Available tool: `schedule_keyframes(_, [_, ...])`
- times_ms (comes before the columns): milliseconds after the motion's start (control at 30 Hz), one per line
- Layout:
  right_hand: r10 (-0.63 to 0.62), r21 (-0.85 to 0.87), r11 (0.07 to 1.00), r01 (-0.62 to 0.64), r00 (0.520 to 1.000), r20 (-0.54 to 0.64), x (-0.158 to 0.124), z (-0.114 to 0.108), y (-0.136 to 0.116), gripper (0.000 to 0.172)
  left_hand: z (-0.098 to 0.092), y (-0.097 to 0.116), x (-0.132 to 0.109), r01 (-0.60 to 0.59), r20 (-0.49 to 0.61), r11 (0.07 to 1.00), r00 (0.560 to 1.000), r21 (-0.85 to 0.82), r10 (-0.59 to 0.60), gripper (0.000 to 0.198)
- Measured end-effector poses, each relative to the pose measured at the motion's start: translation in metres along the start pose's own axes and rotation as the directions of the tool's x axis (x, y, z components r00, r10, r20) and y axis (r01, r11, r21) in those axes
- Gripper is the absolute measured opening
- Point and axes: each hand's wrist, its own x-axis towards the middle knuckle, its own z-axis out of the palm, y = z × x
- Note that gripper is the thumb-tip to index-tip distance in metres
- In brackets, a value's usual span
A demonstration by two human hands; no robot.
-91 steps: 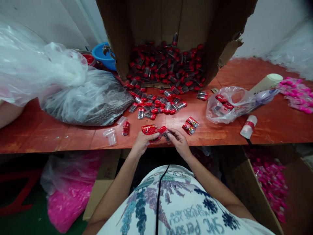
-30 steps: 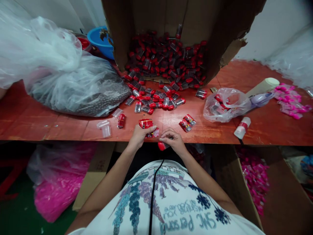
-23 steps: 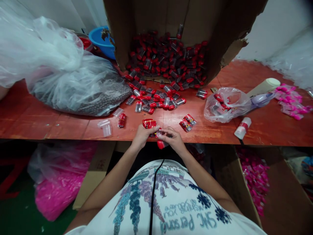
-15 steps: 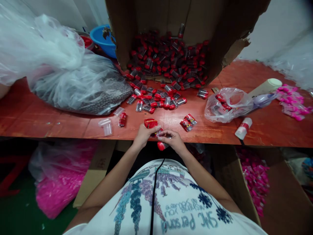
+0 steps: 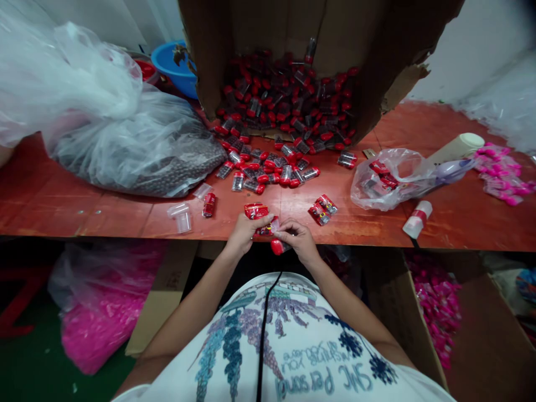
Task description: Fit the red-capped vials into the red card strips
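My left hand (image 5: 242, 234) is closed on a bunch of red packets (image 5: 255, 211) at the near edge of the red table (image 5: 62, 206). Close beside it, my right hand (image 5: 298, 240) pinches a small red-capped clear vial (image 5: 277, 246), fingertips meeting the left hand's packets. A pair of packed red packets (image 5: 321, 209) lies just right of my hands. One red packet (image 5: 208, 204) and empty clear caps (image 5: 180, 216) lie to the left. Loose red-capped vials (image 5: 268, 170) spill from a torn cardboard box (image 5: 368, 61) behind.
A big clear bag of dark beads (image 5: 138, 151) fills the left of the table. At right lie a small plastic bag (image 5: 387, 178), a tape roll tube (image 5: 454, 148), a white bottle (image 5: 415, 219) and pink items (image 5: 500, 170). Pink-filled bags and boxes sit under the table.
My right hand, holding the vial below the table edge, has come up against the left hand's packets. The view has shifted slightly.
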Motion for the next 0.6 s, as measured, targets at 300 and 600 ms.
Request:
schedule_keyframes(300, [0.023,0.030,0.999,-0.020,0.994,-0.105,-0.001,0.002,0.007,0.017,0.002,-0.010,-0.016,0.040,0.028,0.993,0.999,-0.114,-0.037,0.032])
schedule_keyframes(600, [-0.079,-0.134,0.989,0.069,0.995,-0.066,-0.006,0.002,-0.003,0.013,0.007,-0.013,-0.005,-0.042,-0.142,0.980,0.990,-0.195,0.014,0.028])
